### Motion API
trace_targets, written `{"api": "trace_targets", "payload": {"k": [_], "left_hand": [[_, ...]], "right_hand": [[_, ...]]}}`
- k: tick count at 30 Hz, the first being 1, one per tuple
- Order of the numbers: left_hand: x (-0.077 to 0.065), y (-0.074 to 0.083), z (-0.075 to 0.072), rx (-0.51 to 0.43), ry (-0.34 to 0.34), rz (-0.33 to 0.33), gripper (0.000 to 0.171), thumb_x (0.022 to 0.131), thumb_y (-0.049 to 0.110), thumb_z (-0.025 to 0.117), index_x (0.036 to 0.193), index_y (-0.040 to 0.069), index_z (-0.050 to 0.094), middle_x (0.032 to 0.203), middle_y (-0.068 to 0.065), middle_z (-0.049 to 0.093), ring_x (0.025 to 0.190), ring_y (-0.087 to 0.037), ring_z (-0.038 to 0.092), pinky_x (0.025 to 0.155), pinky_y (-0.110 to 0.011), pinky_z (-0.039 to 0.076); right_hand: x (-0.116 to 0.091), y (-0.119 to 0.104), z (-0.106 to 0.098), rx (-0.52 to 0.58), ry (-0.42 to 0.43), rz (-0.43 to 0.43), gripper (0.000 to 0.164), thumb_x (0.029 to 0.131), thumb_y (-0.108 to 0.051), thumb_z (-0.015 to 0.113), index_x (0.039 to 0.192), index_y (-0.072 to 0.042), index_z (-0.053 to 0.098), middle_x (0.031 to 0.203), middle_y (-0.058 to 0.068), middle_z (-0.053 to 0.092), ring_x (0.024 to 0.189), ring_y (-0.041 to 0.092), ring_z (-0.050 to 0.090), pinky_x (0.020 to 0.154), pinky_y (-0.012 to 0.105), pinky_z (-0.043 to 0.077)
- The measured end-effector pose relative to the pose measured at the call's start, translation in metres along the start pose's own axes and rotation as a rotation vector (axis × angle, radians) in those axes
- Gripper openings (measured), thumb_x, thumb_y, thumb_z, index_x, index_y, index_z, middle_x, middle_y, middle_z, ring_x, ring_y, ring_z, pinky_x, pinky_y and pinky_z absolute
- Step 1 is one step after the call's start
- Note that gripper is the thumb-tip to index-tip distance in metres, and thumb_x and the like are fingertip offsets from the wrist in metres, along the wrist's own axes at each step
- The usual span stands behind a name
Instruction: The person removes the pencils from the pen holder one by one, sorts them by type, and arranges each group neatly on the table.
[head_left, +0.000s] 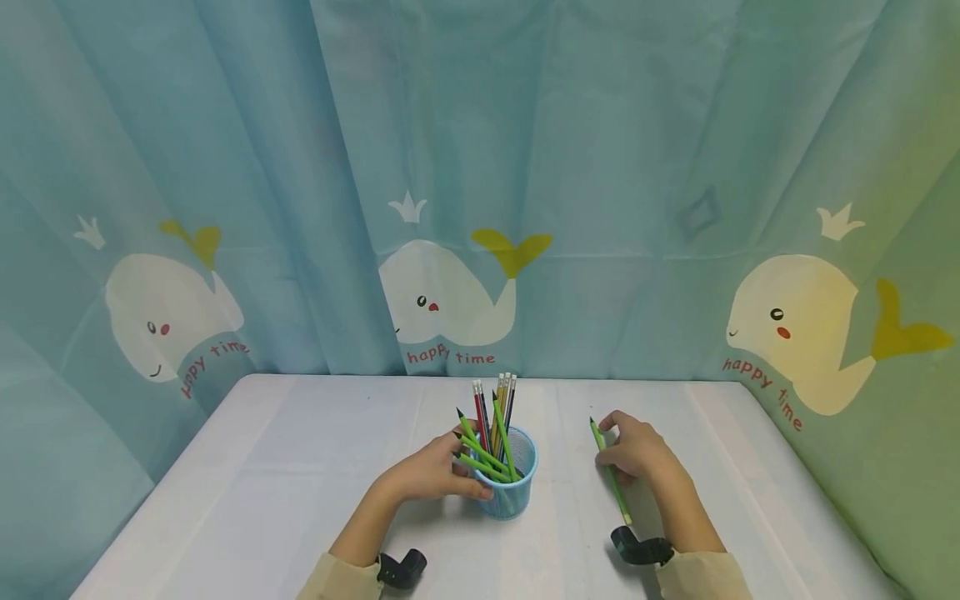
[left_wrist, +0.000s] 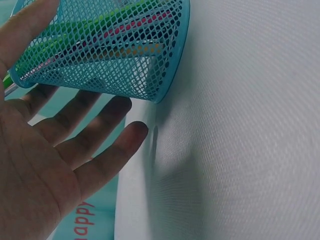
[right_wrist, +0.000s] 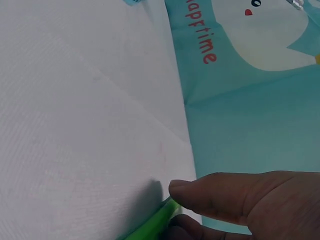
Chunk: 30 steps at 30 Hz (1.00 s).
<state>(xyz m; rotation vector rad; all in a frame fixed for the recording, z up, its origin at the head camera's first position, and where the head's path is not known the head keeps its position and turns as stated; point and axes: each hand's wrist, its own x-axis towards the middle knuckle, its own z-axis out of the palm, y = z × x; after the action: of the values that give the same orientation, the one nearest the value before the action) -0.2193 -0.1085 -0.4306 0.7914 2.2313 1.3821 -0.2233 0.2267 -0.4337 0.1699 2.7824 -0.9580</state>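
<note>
A light-blue mesh pencil cup [head_left: 512,502] stands upright on the table. In it are several green pencils [head_left: 504,442], points up, and some red, yellow and dark pencils [head_left: 501,408] with erasers up. My left hand [head_left: 429,472] holds the cup from its left side; in the left wrist view the thumb and fingers lie on either side of the mesh wall [left_wrist: 120,82]. To the right of the cup, my right hand [head_left: 637,448] pinches a single green pencil [head_left: 617,493] between thumb and fingers. Its dark tip points away from me, and it lies close to the tabletop.
A white table [head_left: 300,467] spreads out around the cup and both hands. Behind it hangs a blue-green curtain [head_left: 615,167] printed with whales. Black camera mounts [head_left: 641,547] sit on both wrists, just above the table.
</note>
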Motion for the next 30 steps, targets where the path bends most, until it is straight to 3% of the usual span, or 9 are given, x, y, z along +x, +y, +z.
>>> {"api": "trace_targets", "payload": {"k": [8, 15, 25, 30], "left_hand": [[0.000, 0.003, 0.001, -0.002, 0.007, -0.008, 0.077, 0.078, 0.017, 0.087, 0.142, 0.018, 0.044, 0.123, -0.001, 0.061, 0.113, -0.017, 0.059, 0.094, -0.035, 0.055], [-0.001, 0.003, 0.001, -0.001, 0.012, -0.010, 0.075, 0.077, 0.016, 0.087, 0.140, 0.017, 0.045, 0.124, -0.001, 0.061, 0.116, -0.019, 0.057, 0.095, -0.034, 0.054], [-0.002, 0.004, 0.000, -0.013, 0.009, 0.005, 0.073, 0.078, 0.016, 0.086, 0.139, 0.018, 0.046, 0.126, -0.001, 0.061, 0.117, -0.019, 0.056, 0.097, -0.038, 0.054], [-0.002, 0.002, 0.001, -0.017, 0.006, 0.014, 0.075, 0.079, 0.017, 0.086, 0.142, 0.019, 0.045, 0.128, -0.001, 0.061, 0.118, -0.019, 0.057, 0.097, -0.039, 0.053]], "right_hand": [[-0.006, -0.011, -0.011, -0.041, 0.060, -0.141, 0.048, 0.087, -0.017, 0.073, 0.130, -0.005, 0.056, 0.097, 0.009, 0.068, 0.080, 0.023, 0.063, 0.066, 0.040, 0.052], [-0.016, -0.040, -0.009, 0.105, 0.140, -0.334, 0.041, 0.089, -0.018, 0.071, 0.127, -0.008, 0.058, 0.088, 0.002, 0.064, 0.079, 0.017, 0.061, 0.065, 0.032, 0.050], [-0.034, -0.081, 0.022, 0.287, 0.296, -0.697, 0.023, 0.086, -0.008, 0.074, 0.105, -0.014, 0.065, 0.080, -0.006, 0.063, 0.074, 0.010, 0.062, 0.064, 0.027, 0.057], [-0.035, -0.090, 0.042, 0.250, 0.354, -0.746, 0.027, 0.081, -0.009, 0.081, 0.103, -0.013, 0.065, 0.085, -0.005, 0.064, 0.077, 0.011, 0.062, 0.063, 0.025, 0.056]]}}
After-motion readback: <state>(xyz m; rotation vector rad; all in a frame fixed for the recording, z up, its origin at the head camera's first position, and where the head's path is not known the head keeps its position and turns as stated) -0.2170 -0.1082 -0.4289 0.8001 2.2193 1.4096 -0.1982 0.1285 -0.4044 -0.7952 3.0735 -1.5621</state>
